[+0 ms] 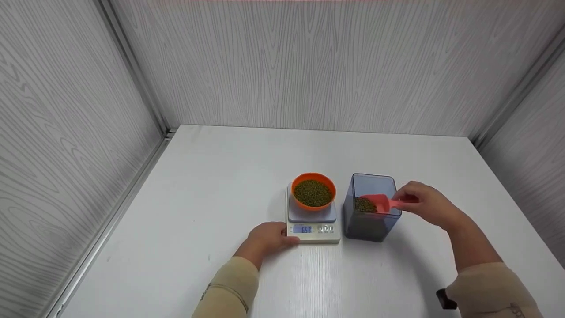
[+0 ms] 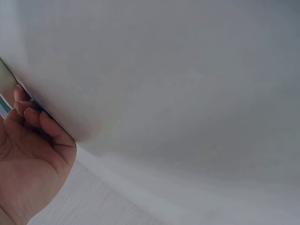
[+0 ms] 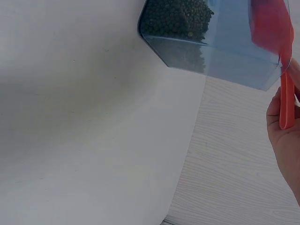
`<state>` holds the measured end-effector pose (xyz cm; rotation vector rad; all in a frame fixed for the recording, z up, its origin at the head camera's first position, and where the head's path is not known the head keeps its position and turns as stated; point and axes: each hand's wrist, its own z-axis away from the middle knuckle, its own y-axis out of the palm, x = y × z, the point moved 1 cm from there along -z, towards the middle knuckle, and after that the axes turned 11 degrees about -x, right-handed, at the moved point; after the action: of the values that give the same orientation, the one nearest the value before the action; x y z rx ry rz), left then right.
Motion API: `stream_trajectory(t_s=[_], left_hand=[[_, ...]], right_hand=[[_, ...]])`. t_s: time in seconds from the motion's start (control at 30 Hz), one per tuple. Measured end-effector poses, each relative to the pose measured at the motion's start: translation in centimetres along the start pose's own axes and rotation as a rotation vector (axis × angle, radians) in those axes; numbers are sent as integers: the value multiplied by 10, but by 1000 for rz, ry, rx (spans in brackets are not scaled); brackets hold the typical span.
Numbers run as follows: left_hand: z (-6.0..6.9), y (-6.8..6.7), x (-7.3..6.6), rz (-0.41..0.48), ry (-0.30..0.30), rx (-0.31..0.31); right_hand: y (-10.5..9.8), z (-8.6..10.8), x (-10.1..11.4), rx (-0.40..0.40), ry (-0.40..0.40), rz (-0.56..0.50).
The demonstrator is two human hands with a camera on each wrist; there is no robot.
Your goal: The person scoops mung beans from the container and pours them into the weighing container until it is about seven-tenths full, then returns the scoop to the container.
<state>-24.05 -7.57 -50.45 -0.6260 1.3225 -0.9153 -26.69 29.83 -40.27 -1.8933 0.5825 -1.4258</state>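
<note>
My left hand (image 1: 267, 238) grips the front left corner of a white kitchen scale (image 1: 314, 239), its thumb along the front edge. In the left wrist view, the curled fingers (image 2: 49, 125) lie against the scale's side. An orange bowl (image 1: 332, 181) full of small green beans, which look like mung beans (image 1: 312, 193), stands on the scale; the lit display seems to read 653. To its right is a clear bluish container (image 1: 368, 227) with more beans inside. My right hand (image 1: 427, 206) pinches the handle of a red scoop (image 1: 382, 202), whose head, with beans at its mouth, is inside the container's top.
Everything stands on a white table (image 1: 229, 176). Pale wood-grain panels (image 1: 291, 66) rise behind it and on both sides. A small black object (image 1: 446, 299) shows beside the right sleeve.
</note>
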Motion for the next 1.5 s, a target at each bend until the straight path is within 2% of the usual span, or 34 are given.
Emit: stream_trajectory(t_s=[0.5, 0.97, 1.37, 1.5], left_hand=[[-1, 2, 2, -17, 44, -8], [-2, 3, 3, -12, 38, -14], [-3, 3, 3, -23, 36, -12], [-1, 2, 2, 1, 22, -8]], right_hand=[[-1, 7, -7, -38, 54, -54], [2, 16, -20, -79, 112, -161], [11, 21, -26, -102, 130, -305], [11, 20, -27, -107, 98, -307]])
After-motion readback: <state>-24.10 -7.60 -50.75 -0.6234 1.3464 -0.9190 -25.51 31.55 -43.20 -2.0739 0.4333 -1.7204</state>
